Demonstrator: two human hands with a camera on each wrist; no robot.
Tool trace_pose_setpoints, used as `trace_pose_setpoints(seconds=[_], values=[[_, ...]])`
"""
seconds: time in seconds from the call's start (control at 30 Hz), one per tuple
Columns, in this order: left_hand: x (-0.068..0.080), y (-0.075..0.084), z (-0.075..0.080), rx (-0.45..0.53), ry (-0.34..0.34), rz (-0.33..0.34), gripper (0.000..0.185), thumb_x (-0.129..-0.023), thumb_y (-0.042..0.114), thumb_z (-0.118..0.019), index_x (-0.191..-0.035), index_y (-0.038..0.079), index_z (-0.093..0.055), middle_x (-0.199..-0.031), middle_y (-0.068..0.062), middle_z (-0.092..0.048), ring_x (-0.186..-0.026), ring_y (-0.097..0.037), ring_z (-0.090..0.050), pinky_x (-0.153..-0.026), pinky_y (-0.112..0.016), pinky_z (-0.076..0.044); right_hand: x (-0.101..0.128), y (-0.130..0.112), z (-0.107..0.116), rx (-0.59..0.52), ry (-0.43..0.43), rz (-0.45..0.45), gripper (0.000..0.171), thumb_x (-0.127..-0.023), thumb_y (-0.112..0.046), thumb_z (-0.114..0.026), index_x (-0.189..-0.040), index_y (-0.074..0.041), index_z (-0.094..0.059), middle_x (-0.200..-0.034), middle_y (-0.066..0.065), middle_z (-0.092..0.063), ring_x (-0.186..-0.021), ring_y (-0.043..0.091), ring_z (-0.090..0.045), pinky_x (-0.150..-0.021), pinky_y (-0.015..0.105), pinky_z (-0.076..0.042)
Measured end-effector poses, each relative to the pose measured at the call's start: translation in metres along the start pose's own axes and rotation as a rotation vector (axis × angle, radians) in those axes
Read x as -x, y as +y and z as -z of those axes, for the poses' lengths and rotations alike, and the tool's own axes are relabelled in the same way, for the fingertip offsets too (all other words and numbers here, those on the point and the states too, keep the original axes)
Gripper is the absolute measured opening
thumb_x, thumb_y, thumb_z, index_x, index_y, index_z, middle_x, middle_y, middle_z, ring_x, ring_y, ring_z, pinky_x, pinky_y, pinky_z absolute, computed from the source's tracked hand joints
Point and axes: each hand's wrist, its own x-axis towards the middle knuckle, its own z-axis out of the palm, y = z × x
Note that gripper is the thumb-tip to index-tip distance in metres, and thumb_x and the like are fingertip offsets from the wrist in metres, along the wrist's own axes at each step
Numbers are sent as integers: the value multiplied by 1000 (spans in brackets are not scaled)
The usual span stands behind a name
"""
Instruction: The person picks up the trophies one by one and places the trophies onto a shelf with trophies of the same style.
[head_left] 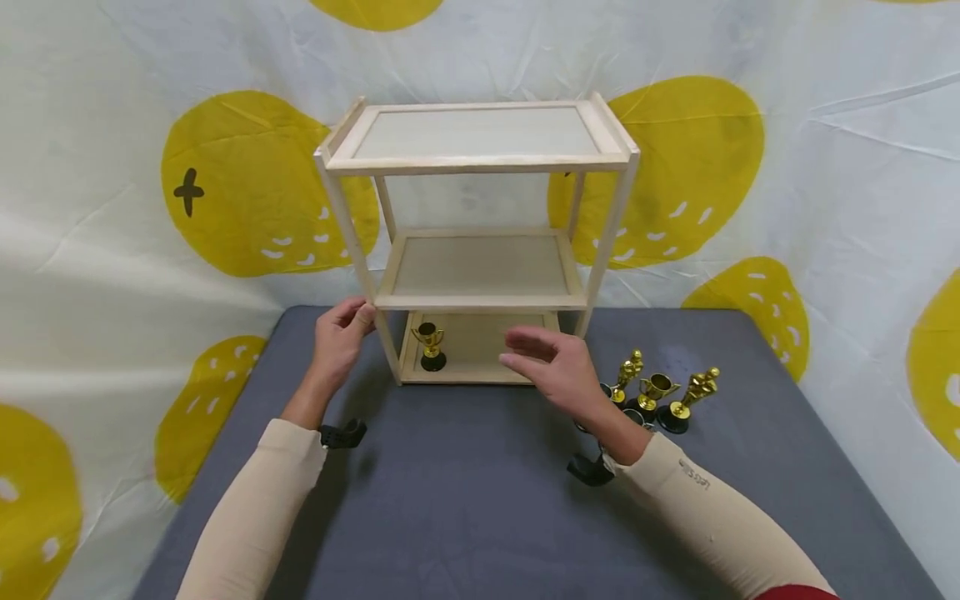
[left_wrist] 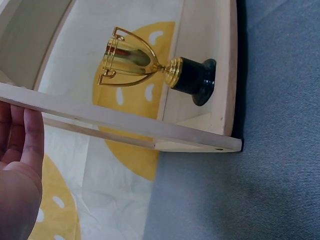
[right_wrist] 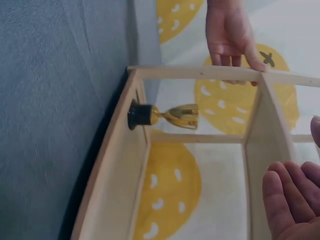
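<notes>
A three-tier wooden shelf (head_left: 480,301) stands on the table, with a small gold trophy cup (head_left: 430,340) upright on the left of its bottom tier. My left hand (head_left: 341,333) grips the shelf's left front post near the middle tier; in the right wrist view the thumb of that left hand (right_wrist: 232,37) lies on the post and its fingers reach behind it. My right hand (head_left: 558,367) hovers before the right half of the bottom tier, its fingers loosely bent and holding nothing. The trophy cup (left_wrist: 132,60) also shows close up in the left wrist view.
Several gold trophies stand to the right of the shelf, among them a figure statuette (head_left: 701,387) and a cup (head_left: 657,389); my right forearm partly hides some. A grey cloth (head_left: 450,500) covers the table. A white curtain (head_left: 75,208) with yellow shapes hangs behind.
</notes>
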Motion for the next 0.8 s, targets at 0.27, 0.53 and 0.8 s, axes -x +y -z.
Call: trace_pose_setpoints(seconds=[0.27,0.53,0.8], values=[[0,1,1,32,-1,3,27,-103,18,-64,-118,-3,-72,-92,13,-74,-89,-2,-70,-85,-16,-61,25,0,33,12,33,62,36,-91,-9,-81,-126,-5,-73,-124,18,-75,-111,8,-73,-90,15,-58],[1,1,-3,7,3,29,40,-104,17,-63,-127,-15,-63,-92,15,-73,-91,-1,-70,-85,-15,-60,57,7,68,89,134,126,37,-86,3,-82,-122,-2,-74,-117,8,-78,-106,-7,-70,-92,12,-57],[2,1,-1,-15,3,17,42,-104,20,-62,-130,-14,-63,-95,16,-72,-93,0,-70,-86,-15,-60,79,12,94,117,238,179,44,-78,15,-83,-119,1,-75,-113,-8,-80,-105,-2,-74,-89,11,-57]])
